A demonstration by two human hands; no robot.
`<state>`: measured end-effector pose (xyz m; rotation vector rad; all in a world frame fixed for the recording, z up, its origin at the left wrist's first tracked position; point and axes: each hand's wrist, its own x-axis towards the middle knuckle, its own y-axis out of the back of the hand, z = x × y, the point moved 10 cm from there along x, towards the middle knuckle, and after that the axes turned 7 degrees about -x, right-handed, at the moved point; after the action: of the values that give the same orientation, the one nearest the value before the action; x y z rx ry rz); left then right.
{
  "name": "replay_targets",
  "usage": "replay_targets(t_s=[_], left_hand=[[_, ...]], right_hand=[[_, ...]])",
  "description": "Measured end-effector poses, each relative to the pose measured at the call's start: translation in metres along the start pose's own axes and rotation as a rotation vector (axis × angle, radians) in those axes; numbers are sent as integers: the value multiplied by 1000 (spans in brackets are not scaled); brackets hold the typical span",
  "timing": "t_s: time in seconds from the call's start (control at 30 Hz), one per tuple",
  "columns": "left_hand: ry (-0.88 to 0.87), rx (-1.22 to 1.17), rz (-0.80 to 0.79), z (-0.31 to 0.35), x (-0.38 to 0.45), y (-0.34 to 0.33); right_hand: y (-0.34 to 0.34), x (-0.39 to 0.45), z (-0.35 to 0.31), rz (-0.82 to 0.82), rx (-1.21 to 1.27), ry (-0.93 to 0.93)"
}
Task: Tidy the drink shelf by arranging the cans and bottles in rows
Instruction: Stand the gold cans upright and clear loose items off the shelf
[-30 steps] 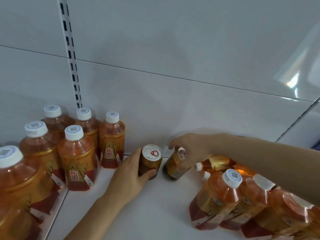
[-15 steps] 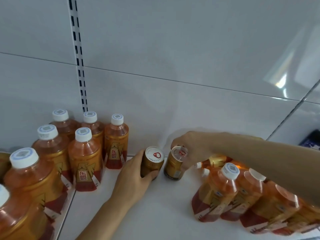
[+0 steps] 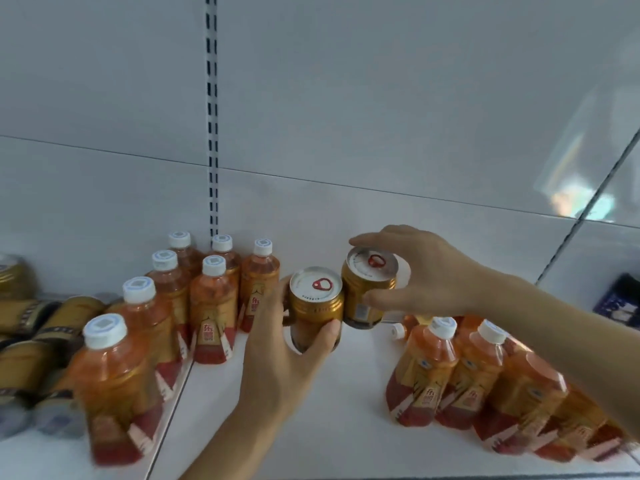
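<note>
My left hand [image 3: 277,355] grips a gold can [image 3: 316,308] with a white lid and red pull ring, held upright above the white shelf [image 3: 311,427]. Right beside it, touching, a second gold can [image 3: 367,289] is gripped by my right hand [image 3: 426,271], fingers over its top rim and thumb on its side. Several orange drink bottles with white caps [image 3: 214,306] stand in rows at the left. Another group of orange bottles [image 3: 478,375] stands at the right, under my right forearm.
Gold cans [image 3: 38,320] lie on their sides at the far left. One small bottle [image 3: 401,329] lies on its side behind the right group. A slotted upright [image 3: 212,116] runs up the back wall. A dark blue package [image 3: 620,303] sits at the far right.
Both cans have come up off the shelf and toward me, side by side. The right-hand can, tilted before, is now upright. The view has shifted right, showing more of the left shelf.
</note>
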<state>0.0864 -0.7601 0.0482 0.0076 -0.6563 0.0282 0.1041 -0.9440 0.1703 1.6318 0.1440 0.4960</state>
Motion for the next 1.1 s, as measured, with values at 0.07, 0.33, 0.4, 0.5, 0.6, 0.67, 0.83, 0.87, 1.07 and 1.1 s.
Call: replay_targets(t_s=[0.07,0.33,0.4,0.5,0.6,0.67,0.83,0.87,1.07,1.1], left_hand=[[-13,18,54,17,-10,11],[20,181,173,64,-76,61],[56,228,222,69,-95,84],[49,276,290,85,-118,122],[59,296,349,100,-138,167],[64,307,361,106,-144,189],[115,392,375,111,-171,272],[135,408,370,110,-176,291],[189,532,346,109,-193,395],[196,551,338,107,-195,410]], right_hand=[[3,-12,-14,71,58,27],[-17,-61,-72,264,295,83],[-25,-71,-94,315,369,108],[-33,-76,-133,348,440,154],[-33,-76,-183,378,462,217],[-36,-74,-207,377,484,217],[-56,-64,-289,354,487,219],[-61,-62,-306,352,489,218],[-100,-41,-406,322,484,187],[-107,-37,-419,314,491,182]])
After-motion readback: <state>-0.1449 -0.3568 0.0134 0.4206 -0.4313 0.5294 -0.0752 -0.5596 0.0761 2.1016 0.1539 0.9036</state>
